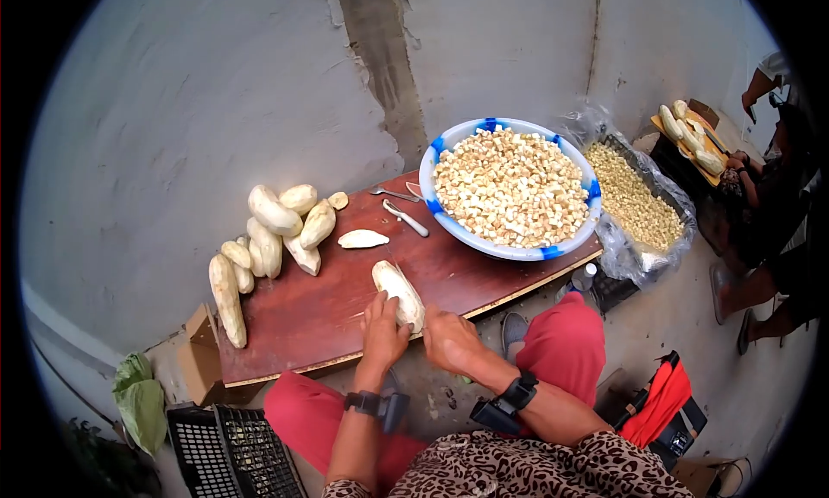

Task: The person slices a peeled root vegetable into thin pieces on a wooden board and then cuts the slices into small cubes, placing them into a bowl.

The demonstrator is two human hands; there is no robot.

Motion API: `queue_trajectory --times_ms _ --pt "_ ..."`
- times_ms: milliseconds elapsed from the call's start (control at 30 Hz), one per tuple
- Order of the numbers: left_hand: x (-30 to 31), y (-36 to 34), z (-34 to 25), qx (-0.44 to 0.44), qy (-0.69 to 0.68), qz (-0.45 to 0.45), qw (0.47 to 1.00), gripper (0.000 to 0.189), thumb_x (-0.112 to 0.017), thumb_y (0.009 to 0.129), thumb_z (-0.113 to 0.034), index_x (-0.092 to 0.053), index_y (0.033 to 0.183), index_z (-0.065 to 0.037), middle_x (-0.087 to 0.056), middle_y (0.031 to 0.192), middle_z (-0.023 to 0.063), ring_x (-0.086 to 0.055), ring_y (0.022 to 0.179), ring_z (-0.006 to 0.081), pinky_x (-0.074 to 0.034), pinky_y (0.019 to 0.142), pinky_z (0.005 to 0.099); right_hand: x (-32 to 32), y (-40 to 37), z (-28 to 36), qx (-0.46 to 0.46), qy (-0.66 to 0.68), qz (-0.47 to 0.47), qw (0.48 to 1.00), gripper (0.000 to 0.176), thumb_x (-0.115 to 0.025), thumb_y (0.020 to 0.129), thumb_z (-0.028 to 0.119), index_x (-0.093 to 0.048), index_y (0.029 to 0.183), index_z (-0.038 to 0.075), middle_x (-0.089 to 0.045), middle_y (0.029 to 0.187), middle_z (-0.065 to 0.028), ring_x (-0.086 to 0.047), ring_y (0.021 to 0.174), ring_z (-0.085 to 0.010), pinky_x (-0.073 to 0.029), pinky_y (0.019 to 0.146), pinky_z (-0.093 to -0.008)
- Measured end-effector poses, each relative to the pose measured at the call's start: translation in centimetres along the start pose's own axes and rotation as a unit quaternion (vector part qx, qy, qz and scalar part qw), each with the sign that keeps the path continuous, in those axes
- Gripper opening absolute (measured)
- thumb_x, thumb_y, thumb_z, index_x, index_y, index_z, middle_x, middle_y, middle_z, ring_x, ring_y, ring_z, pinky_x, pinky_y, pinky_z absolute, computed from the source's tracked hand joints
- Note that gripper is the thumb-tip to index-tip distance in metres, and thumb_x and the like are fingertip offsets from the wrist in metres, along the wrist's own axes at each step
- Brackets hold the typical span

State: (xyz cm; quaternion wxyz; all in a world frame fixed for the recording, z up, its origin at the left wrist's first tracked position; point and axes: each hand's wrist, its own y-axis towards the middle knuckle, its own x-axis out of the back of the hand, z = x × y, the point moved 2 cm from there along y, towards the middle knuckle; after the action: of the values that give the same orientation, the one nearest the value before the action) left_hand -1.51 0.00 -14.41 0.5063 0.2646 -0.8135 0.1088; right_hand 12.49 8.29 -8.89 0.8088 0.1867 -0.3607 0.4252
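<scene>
On the red-brown table (294, 325), near its front edge, lies a pale peeled root (398, 296). The fingers of my left hand (383, 332) rest on its near left side, partly spread. My right hand (455, 340) is closed in a fist at the root's near right end; what it grips is hidden. A cut root slice (363, 239) lies behind the root, with a white-handled peeler (406, 218) to its right. Several peeled roots (274, 210) are piled at the table's left. A blue and white basin (435, 206) full of pale cubes (509, 187) stands at the right.
Beyond the basin is a plastic-lined crate (686, 209) of small cubes. A co-worker (751, 183) sits at the far right beside a board with roots (691, 139). A black crate (233, 455) and a cardboard box (200, 355) stand at lower left; a bottle (585, 278) is under the basin.
</scene>
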Motion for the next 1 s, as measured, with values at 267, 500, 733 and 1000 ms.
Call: queue_trajectory --times_ms 267,500,733,1000 --pt "-0.4 -0.7 0.4 -0.024 -0.02 -0.044 0.999 0.067 -0.075 0.07 -0.019 -0.05 0.13 -0.004 -0.036 0.144 0.019 -0.034 0.132 0.0368 -0.026 0.108 0.0489 -0.6 0.8 0.7 0.033 0.033 -0.007 0.999 0.022 -0.059 0.084 0.011 -0.05 0.096 -0.006 -0.061 0.077 -0.0321 -0.061 0.08 -0.0506 -0.048 0.071 -0.0556" --pt "-1.0 -1.0 0.8 -0.038 -0.032 -0.086 0.995 0.066 -0.077 0.072 -0.026 -0.051 0.129 -0.004 -0.038 0.142 0.0191 -0.034 0.132 0.0369 -0.023 0.108 0.0488 -0.3 1.7 -1.0 0.02 -0.012 -0.048 0.999 0.019 -0.06 0.085 0.009 -0.049 0.092 -0.005 -0.061 0.082 -0.0328 -0.06 0.08 -0.0507 -0.047 0.072 -0.0556" --pt "-0.7 -1.0 1.6 -0.052 -0.058 -0.1 0.992 0.065 -0.079 0.07 -0.026 -0.054 0.126 -0.006 -0.04 0.141 0.0165 -0.034 0.131 0.0342 -0.025 0.107 0.0471 -0.9 1.7 -0.9 0.005 -0.013 -0.007 1.0 0.02 -0.061 0.085 0.01 -0.05 0.093 -0.005 -0.061 0.086 -0.0333 -0.06 0.083 -0.051 -0.048 0.073 -0.0548" --pt "0.5 -0.7 1.7 -0.019 -0.065 -0.088 0.994 0.061 -0.079 0.069 -0.026 -0.056 0.123 -0.007 -0.042 0.137 0.0161 -0.036 0.13 0.035 -0.03 0.104 0.0461 -1.6 2.0 -0.9 0.057 -0.032 -0.023 0.998 0.019 -0.061 0.085 0.008 -0.049 0.094 -0.004 -0.062 0.085 -0.0311 -0.06 0.083 -0.0506 -0.048 0.073 -0.0539"
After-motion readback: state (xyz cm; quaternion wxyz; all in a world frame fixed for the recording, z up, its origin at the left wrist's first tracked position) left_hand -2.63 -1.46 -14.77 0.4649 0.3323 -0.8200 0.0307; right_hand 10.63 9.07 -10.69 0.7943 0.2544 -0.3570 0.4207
